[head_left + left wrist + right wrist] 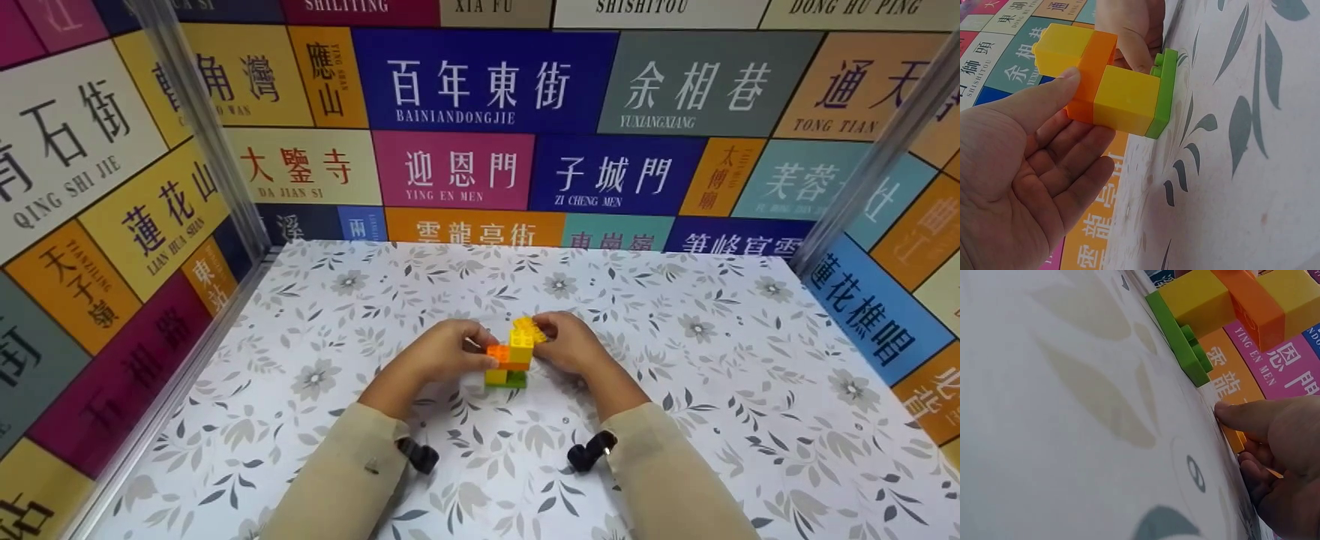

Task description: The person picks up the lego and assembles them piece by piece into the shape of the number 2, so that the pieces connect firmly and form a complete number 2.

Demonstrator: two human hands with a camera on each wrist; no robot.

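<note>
My left hand pinches a small stack of toy building bricks, its thumb on the orange brick and its fingers underneath. In that stack a green base plate carries a lower yellow brick. The orange brick lies across it and bears an upper yellow brick. The green plate has bare studs at one end. Right beside the stack, my right hand pinches another yellow brick, tilted behind the upper one. Its fingers mostly hide that piece in the right wrist view.
A white floral cloth covers the table. Panels with coloured street-name signs rise at the back and both sides, with clear corner posts. Black camera mounts sit at both cuffs.
</note>
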